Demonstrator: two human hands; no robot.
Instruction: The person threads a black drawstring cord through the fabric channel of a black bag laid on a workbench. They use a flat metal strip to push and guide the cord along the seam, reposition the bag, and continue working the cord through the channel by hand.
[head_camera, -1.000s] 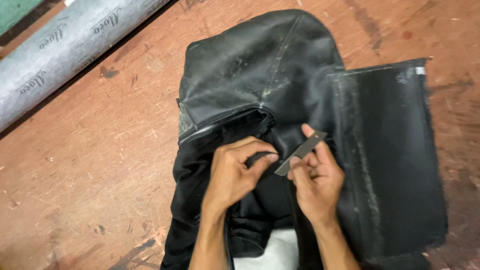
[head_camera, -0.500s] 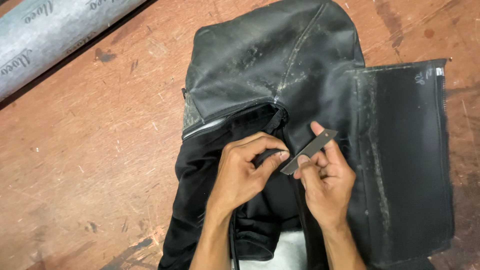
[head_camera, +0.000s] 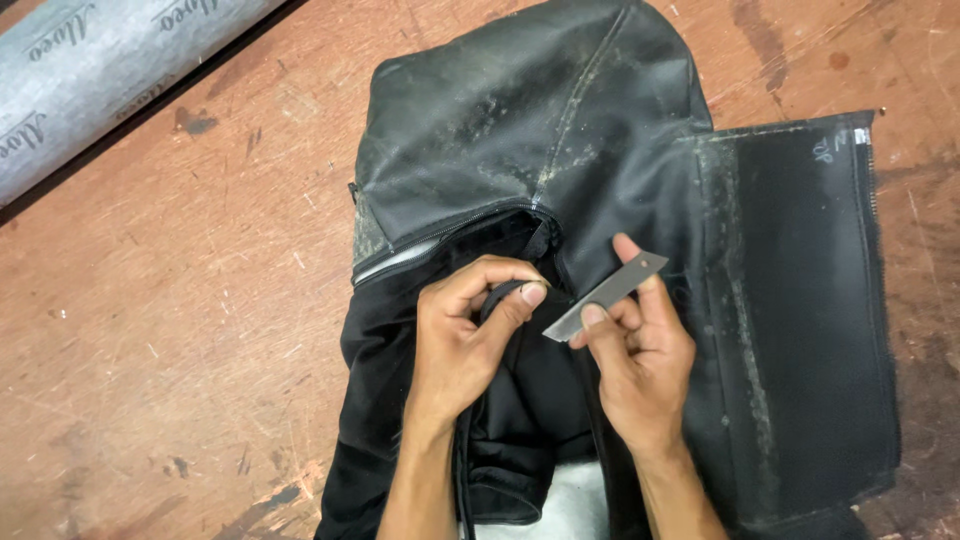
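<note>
A worn black leather bag (head_camera: 520, 130) lies on a reddish-brown work surface, its zipped mouth pulled apart. My left hand (head_camera: 465, 340) pinches a fold of the black lining (head_camera: 530, 400) just below the zipper. My right hand (head_camera: 640, 350) holds a thin grey metal blade (head_camera: 605, 295) between thumb and forefinger, its tip pointing down-left toward the pinched fold. A flat black panel (head_camera: 800, 310) with a zipper edge lies to the right, joined to the bag.
A grey printed roll (head_camera: 110, 70) lies diagonally across the top left corner. The scratched wooden surface (head_camera: 180, 330) stretches to the left. Something pale (head_camera: 565, 505) shows under the bag at the bottom edge.
The view has shifted slightly, so the bag sits lower and more to the right in frame. Both hands keep the same grips; the blade stays close to the pinched lining.
</note>
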